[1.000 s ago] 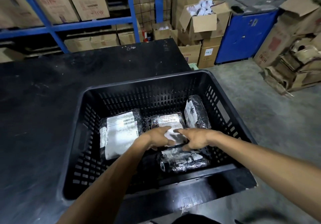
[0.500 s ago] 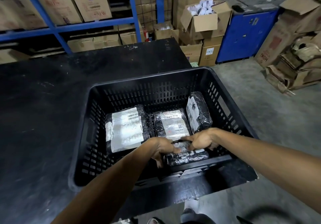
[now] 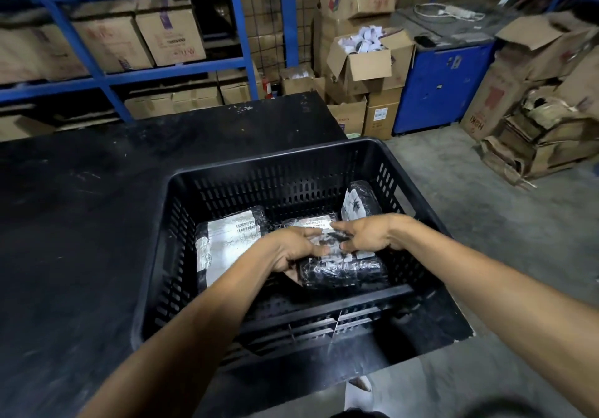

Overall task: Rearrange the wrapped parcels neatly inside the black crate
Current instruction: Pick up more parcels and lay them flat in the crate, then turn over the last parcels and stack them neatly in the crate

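**A:** Warehouse bench: we reach both arms into the black crate, where we count four wrapped parcels. The near parcel lies against the crate's near wall; our left hand curls around its left end, our right hand presses fingers onto its top, neither fully closed.

**B:** How will it handle?

**A:** We judge it light and soft, its glossy film slippery, so we'd take hold at both ends. The large labelled parcel fills the crate's left side, the middle parcel sits mid-crate beyond our hands, and the tilted parcel leans at the crate's far right.
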